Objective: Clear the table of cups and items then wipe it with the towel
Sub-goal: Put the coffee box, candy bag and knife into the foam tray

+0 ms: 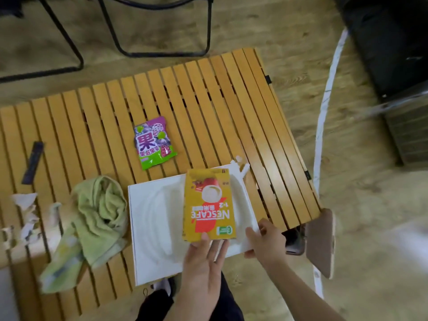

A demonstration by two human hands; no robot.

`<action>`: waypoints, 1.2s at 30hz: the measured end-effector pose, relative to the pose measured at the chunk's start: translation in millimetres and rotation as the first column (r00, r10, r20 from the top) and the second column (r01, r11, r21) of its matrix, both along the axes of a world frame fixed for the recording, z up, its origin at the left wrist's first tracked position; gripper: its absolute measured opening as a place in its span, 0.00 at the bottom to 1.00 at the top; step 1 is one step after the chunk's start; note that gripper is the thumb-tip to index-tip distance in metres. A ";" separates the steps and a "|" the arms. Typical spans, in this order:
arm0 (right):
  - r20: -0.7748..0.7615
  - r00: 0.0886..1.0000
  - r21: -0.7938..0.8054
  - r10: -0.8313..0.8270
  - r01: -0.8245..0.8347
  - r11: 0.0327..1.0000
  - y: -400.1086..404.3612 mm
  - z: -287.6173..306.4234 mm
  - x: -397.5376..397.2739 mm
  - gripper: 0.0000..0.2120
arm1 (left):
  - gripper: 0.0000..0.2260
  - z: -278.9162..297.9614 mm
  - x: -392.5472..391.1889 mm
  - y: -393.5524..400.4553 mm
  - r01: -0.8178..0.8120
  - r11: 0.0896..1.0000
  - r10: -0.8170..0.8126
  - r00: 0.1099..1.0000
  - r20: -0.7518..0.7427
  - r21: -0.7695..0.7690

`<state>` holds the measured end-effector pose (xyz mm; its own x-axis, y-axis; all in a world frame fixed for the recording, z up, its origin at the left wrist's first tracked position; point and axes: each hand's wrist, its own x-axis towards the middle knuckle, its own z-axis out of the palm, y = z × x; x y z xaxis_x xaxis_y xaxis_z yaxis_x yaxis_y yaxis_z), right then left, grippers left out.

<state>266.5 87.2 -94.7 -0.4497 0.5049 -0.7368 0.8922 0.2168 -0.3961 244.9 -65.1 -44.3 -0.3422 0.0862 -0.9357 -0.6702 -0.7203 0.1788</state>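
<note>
While my left hand (203, 258) lies flat with fingers straight under the near end of the yellow Nescafe box (208, 205), its thumb pressing the box's lower edge, my right hand (266, 239) curls its fingers round the lower right edge of the white tray (148, 218). That tray sits in the lower centre of the frame, on the near side of the slatted wooden table (208, 93), and the box lies on its right half. Just left of the tray, touching its edge, I see the green towel (92, 218) crumpled in a heap that trails toward the lower left. Above the tray, near the middle of the frame, a purple and green candy bag (154, 142) lies flat on the slats, apart from everything else. At the left edge, torn white paper scraps (25, 212) are scattered beside the towel, and a dark flat bar (33, 162) rests above them. Black chair legs (162, 26) stand on the floor in the upper left of the frame.
</note>
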 end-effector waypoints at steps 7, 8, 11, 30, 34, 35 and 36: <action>0.001 1.000 -0.013 -0.017 0.017 1.000 6.8 -12.9 -22.7 0.10 | 0.16 1.5 -20.4 -3.8 0.361 0.932 -0.321 0.863 0.391 -0.031; 0.019 1.000 -0.033 -0.009 0.010 0.999 9.2 -13.3 -25.8 0.09 | 0.17 -0.9 -26.3 -12.8 0.502 0.865 -0.466 0.797 0.383 0.007; 0.067 0.989 0.081 0.133 -0.138 0.987 9.3 -9.5 -31.9 0.13 | 0.20 -10.1 -50.7 -42.3 0.821 0.568 -0.784 0.521 0.337 0.051; 0.071 0.360 0.706 0.930 -0.677 0.208 -74.3 -12.9 -95.2 0.26 | 0.03 -35.2 -119.0 -223.7 0.364 -0.405 -0.727 0.429 0.537 -0.839; -0.039 0.383 0.736 0.923 -0.614 0.286 -117.6 -21.4 -168.1 0.21 | 0.05 -27.1 -126.3 -282.8 0.416 -0.428 -0.601 0.532 0.597 -0.802; -0.016 0.353 0.716 0.936 -0.649 0.257 -130.9 -24.6 -187.2 0.22 | 0.05 -25.8 -127.2 -296.8 0.435 -0.413 -0.575 0.557 0.599 -0.800; 0.041 0.300 0.693 0.953 -0.695 0.189 -143.8 -29.3 -204.0 0.24 | 0.04 -24.6 -127.8 -309.7 0.447 -0.388 -0.559 0.581 0.592 -0.806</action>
